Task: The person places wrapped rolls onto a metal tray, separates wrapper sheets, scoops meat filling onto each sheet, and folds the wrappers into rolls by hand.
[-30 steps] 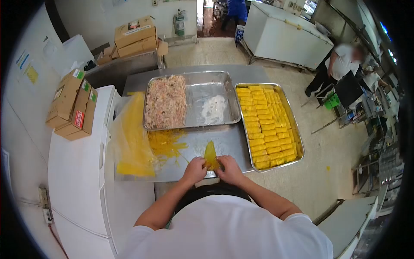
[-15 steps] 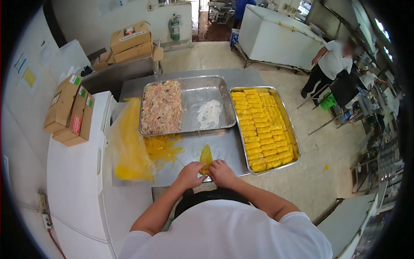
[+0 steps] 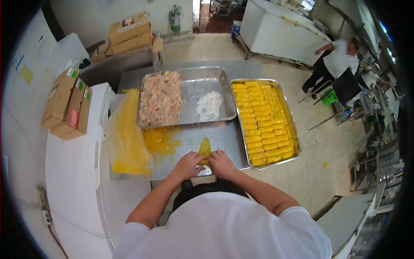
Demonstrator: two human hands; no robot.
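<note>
At the table's near edge, a yellow spring roll wrapper (image 3: 205,146) lies with its pointed end away from me and its near end rolled up. My left hand (image 3: 188,165) is closed on the left end of the roll, and my right hand (image 3: 221,165) grips the right end. What is inside the roll is hidden by my fingers. Beyond them stands a metal tray with minced filling (image 3: 160,98) on its left side and white paste (image 3: 209,106) on its right. Rows of yellow rolls (image 3: 264,123) fill a second tray (image 3: 297,149) to the right.
A plastic bag of yellow wrappers (image 3: 129,134) and loose yellow shreds (image 3: 161,142) lie on the table's left side. Cardboard boxes (image 3: 69,105) rest on a white freezer (image 3: 71,172) at left. A person (image 3: 338,58) in a white shirt stands farther off at right.
The table and trays sit slightly higher in view. My hands stay on the wrapper, and less of its pointed end shows flat. The person at right has shifted an arm.
</note>
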